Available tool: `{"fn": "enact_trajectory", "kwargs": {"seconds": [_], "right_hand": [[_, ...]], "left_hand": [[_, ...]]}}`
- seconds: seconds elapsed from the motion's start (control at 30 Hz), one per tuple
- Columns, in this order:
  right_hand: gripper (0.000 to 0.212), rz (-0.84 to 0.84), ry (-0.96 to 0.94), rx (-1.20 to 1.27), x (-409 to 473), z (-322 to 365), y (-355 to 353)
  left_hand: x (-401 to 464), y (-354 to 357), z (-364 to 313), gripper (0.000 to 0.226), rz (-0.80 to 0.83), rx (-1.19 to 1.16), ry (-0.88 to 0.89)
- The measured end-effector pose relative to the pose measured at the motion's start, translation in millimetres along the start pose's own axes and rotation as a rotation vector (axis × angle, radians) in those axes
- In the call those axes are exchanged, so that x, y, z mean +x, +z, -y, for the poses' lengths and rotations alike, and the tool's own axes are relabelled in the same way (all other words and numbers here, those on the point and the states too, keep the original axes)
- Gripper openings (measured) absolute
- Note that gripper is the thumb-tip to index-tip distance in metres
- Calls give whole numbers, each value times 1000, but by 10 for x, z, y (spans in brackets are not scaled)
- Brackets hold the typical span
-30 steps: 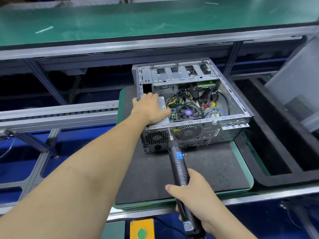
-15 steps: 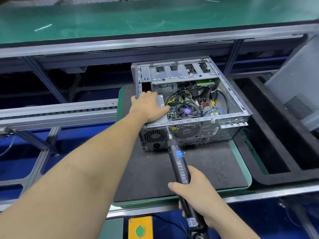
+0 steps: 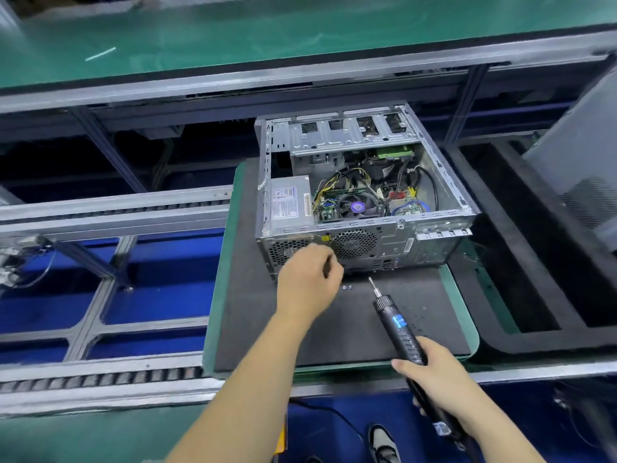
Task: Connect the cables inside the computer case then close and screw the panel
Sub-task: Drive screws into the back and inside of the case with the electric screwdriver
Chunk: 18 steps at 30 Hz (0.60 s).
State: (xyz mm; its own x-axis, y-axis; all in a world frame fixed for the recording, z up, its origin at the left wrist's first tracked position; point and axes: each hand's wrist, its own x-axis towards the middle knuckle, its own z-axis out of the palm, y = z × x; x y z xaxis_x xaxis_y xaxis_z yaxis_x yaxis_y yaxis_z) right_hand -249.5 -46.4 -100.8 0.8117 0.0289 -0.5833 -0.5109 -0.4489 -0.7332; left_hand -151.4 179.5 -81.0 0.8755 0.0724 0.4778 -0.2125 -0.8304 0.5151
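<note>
At the centre of the frame my computer case [image 3: 364, 195] lies on its side on a black foam mat [image 3: 334, 329], its panel off and its inside open to view from above. Inside it I see the grey power supply [image 3: 288, 202] at the left, the round CPU fan [image 3: 357, 207] in the middle, and a tangle of yellow, black and blue cables [image 3: 347, 178] running over the motherboard. My left hand [image 3: 309, 279] sits just in front of the case's rear face, below the round fan grille [image 3: 354, 243], with its fingers curled inward; whether they pinch anything I cannot tell. My right hand [image 3: 437, 379], at the lower right, grips the black electric screwdriver [image 3: 400, 332], whose bit points up and left toward the rear of the case and stands clear of it. Two small screws [image 3: 347, 288] lie on the mat between my left hand and the screwdriver's tip. The mat rests on a green pallet [image 3: 217, 295] carried by the conveyor surface [image 3: 100, 375]. At the right edge of the frame a grey panel [image 3: 581, 175] leans over a black foam tray [image 3: 500, 342].
</note>
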Motion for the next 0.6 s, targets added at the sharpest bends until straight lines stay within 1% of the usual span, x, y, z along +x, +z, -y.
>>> {"fn": "enact_trajectory", "kwargs": {"seconds": [0.03,0.07,0.1,0.17,0.2,0.3,0.4,0.47,0.53,0.6], "right_hand": [[19,6,-10,-3,25,-9,-14],[20,15,-22,-10,45,-12,-27],[20,22,-36,-24,66,-15,-36],[22,34,-65,-62,95,-18,-36],[22,40,-76,-78,105,-21,-28],[22,63,-96,-121,133,-26,4],[23,82,-113,-121,167,-23,28],[24,87,-127,-143,187,-21,30],[25,92,-143,-168,206,-9,29],[27,76,-166,-225,236,-4,26]], "left_hand": [[-123,122,8,13,152,16,-96],[-214,221,37,18,270,32,-202],[-274,285,72,24,347,30,-319],[-337,352,115,28,405,-2,-531],[-363,378,125,26,414,6,-581],[-400,433,122,18,427,81,-582],[-356,439,147,12,431,90,-593],[-354,431,167,12,418,52,-587],[-371,397,198,12,378,-40,-601],[-382,377,242,10,383,-65,-591]]}}
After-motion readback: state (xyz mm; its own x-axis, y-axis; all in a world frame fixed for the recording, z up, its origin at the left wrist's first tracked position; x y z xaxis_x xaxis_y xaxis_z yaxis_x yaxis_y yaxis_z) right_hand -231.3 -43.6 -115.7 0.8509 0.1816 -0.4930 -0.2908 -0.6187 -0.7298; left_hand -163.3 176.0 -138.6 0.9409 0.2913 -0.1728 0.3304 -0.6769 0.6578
